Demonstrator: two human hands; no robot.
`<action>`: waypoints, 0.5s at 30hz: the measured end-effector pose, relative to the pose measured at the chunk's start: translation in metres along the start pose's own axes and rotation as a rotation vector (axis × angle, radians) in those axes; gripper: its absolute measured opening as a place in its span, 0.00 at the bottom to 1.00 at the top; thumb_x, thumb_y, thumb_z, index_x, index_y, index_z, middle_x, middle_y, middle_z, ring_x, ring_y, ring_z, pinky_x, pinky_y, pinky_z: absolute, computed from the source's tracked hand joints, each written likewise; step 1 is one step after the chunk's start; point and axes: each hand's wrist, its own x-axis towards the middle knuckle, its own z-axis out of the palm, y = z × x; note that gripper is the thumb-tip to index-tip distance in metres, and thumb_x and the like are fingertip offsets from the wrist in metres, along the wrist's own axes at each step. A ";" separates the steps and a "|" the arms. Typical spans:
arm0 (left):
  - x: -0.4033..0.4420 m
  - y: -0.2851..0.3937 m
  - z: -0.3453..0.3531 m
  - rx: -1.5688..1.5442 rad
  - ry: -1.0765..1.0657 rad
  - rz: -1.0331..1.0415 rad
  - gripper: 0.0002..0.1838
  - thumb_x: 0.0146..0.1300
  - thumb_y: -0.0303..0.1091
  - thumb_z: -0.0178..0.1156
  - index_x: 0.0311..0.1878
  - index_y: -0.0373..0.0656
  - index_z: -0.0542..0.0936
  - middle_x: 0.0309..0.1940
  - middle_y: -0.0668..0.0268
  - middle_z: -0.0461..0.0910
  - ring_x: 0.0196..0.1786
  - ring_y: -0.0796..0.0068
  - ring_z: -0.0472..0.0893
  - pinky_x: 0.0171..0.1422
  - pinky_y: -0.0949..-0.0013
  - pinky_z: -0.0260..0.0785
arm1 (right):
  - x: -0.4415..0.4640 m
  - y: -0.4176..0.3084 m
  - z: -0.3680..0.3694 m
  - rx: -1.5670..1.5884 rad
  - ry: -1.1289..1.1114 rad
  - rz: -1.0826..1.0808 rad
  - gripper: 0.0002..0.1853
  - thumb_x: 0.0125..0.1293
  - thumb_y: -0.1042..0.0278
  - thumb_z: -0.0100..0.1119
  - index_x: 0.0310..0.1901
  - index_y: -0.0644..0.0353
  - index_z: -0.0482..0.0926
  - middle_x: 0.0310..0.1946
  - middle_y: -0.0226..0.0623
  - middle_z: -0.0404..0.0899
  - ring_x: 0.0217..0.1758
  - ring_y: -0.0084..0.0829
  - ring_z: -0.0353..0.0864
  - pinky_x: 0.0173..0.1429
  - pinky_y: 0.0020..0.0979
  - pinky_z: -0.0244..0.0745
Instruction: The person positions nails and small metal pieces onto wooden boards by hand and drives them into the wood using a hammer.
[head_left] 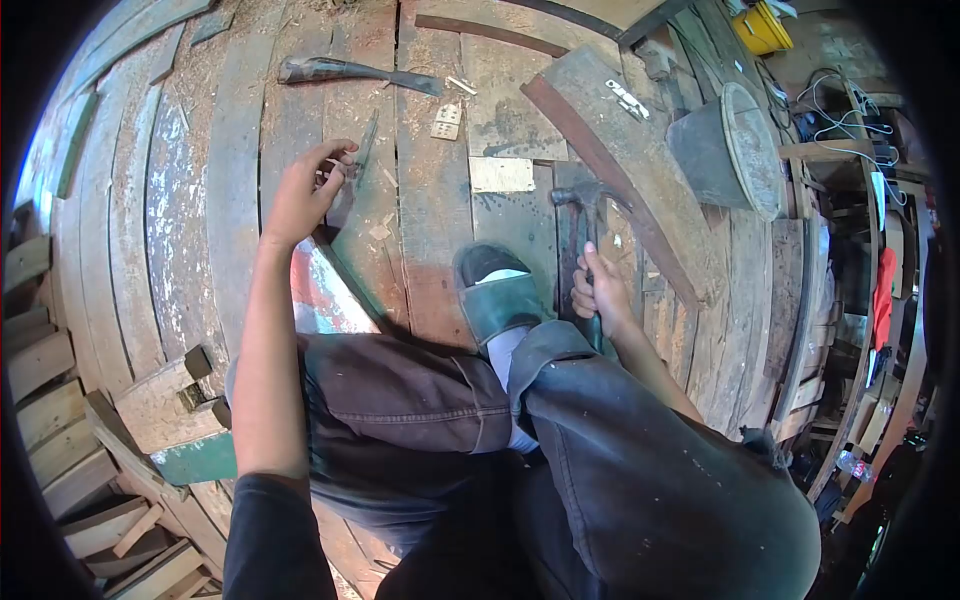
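Observation:
My left hand (308, 190) is over the wooden floor with its fingers curled, close to a thin pointed tool (369, 138); whether anything sits between the fingers is hard to make out. My right hand (601, 290) is wrapped round the handle of a claw hammer (590, 195), whose head points away from me. A chisel-like tool with a dark handle (358, 72) lies beyond my left hand. Between the hands lie a pale wood block (502, 175) and a small plate with holes (447, 121). My sandalled foot (498, 290) rests near the hammer.
A grey bucket (725, 150) lies tilted at the right, beside a curved board (620, 190) with a metal hinge (627, 99) near it. Stacked planks (60, 410) line the left. A yellow container (762, 30) and white cables (845, 120) are at the upper right.

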 end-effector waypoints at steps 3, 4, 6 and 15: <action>-0.001 0.002 -0.001 0.053 0.026 0.046 0.18 0.67 0.25 0.56 0.59 0.41 0.79 0.47 0.60 0.83 0.44 0.70 0.82 0.52 0.67 0.74 | -0.003 0.011 0.008 -0.148 0.071 -0.079 0.20 0.79 0.48 0.46 0.32 0.52 0.64 0.14 0.24 0.58 0.09 0.20 0.56 0.12 0.26 0.52; 0.000 0.004 -0.001 0.056 0.023 0.031 0.18 0.67 0.25 0.55 0.59 0.41 0.78 0.47 0.60 0.83 0.44 0.70 0.82 0.52 0.67 0.74 | -0.001 0.014 0.008 -0.252 0.082 -0.206 0.19 0.79 0.49 0.46 0.33 0.54 0.66 0.15 0.25 0.60 0.10 0.20 0.59 0.14 0.27 0.55; 0.000 0.006 0.000 0.058 0.018 0.017 0.18 0.67 0.25 0.55 0.60 0.41 0.78 0.48 0.60 0.83 0.44 0.70 0.82 0.52 0.67 0.74 | 0.000 0.015 0.008 -0.356 0.093 -0.332 0.19 0.80 0.51 0.45 0.34 0.56 0.69 0.16 0.27 0.62 0.11 0.21 0.62 0.16 0.27 0.58; 0.000 -0.003 0.001 0.039 0.035 0.021 0.18 0.64 0.24 0.56 0.57 0.41 0.79 0.47 0.55 0.83 0.43 0.63 0.84 0.50 0.64 0.75 | 0.017 -0.004 0.012 -1.061 0.224 -0.511 0.20 0.79 0.55 0.47 0.50 0.67 0.77 0.39 0.58 0.82 0.43 0.57 0.83 0.48 0.45 0.75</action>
